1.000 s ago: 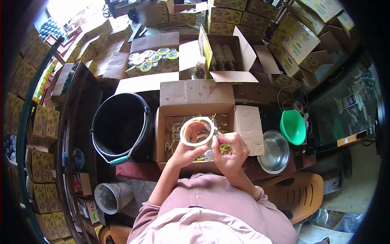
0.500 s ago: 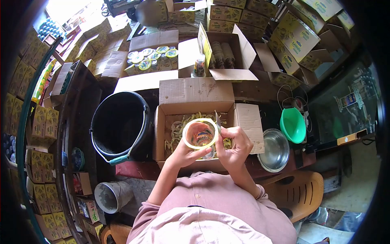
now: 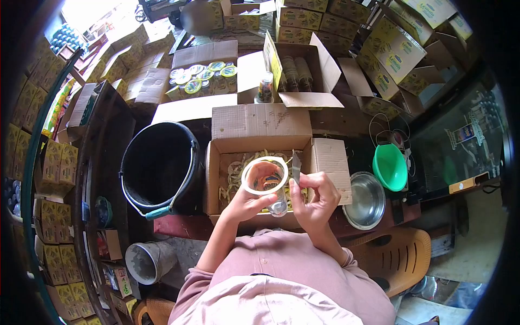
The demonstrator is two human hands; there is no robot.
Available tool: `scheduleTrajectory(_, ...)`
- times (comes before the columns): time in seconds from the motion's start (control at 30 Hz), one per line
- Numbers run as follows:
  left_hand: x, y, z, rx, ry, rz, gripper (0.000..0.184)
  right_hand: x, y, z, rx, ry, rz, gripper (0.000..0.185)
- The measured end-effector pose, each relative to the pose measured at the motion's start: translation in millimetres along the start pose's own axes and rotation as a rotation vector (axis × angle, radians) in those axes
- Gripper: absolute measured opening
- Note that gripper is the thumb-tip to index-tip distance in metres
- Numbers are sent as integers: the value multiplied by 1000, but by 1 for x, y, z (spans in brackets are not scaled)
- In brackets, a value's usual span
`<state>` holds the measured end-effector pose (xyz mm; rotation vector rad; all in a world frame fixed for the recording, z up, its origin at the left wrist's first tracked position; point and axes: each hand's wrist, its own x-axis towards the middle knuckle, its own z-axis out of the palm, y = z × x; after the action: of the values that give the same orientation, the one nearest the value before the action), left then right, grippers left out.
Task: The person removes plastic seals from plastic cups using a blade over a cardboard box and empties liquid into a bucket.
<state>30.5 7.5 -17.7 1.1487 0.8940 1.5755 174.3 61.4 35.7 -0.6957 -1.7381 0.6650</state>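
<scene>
My left hand (image 3: 242, 207) is wrapped round a clear plastic cup (image 3: 278, 206), which is tilted so its round mouth faces up towards me. The cup's rim looks mostly pale, with some yellow on its upper right edge. In my right hand (image 3: 317, 201), thumb and fingers pinch a small flat metal blade (image 3: 296, 167) that points upward, just right of the rim and apart from it. Both hands are above an open cardboard box (image 3: 262, 122) whose bottom is strewn with thin pale-yellow strips (image 3: 230, 176).
A black bucket (image 3: 157, 203) stands left of the box. To the right are a metal bowl (image 3: 365, 203) and a green basin (image 3: 390, 168). Behind sit a carton of yellow-lidded cups (image 3: 203, 76) and another holding stacked cups (image 3: 295, 73). A grey pail (image 3: 149, 262) stands lower left.
My right hand has moved slightly right and down, taking the blade away from the rim. The cup has shifted a little left, and its near rim shows less yellow.
</scene>
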Motion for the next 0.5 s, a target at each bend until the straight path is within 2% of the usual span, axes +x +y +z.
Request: scheduleTrajectory(0.5,0,0,1,97,53,-2,65,-1,0,7,-163,17,-207,19)
